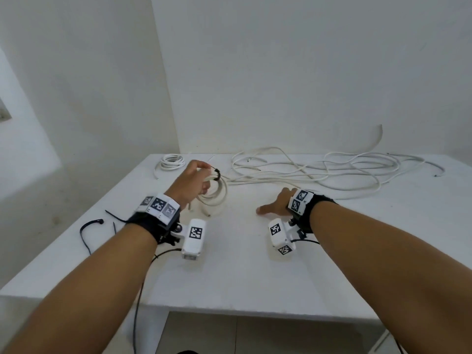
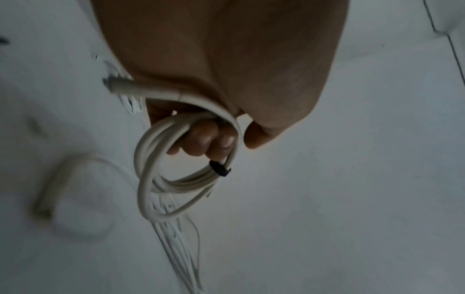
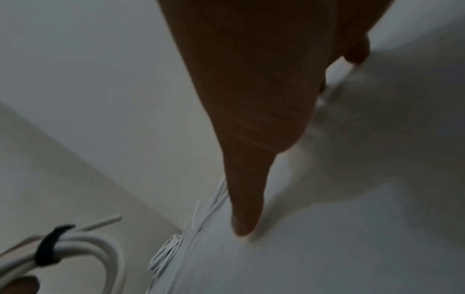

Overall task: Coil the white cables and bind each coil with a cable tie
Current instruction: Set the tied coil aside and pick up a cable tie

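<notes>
Coiled white cable point(image 1: 214, 194) – black cable tie point(image 1: 217, 174) on it, left hand point(image 1: 192, 180) grip

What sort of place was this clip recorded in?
Probably a bare indoor room used as a workspace: a plain white table pushed into a corner of white walls, tiled floor below, and nothing homely in view.

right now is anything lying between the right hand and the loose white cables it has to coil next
Nothing visible does. The right hand rests open on the bare white table, and the tangled loose cables lie just beyond its fingers with only tabletop between. The tied coil hangs off to the side in the left hand.
</notes>
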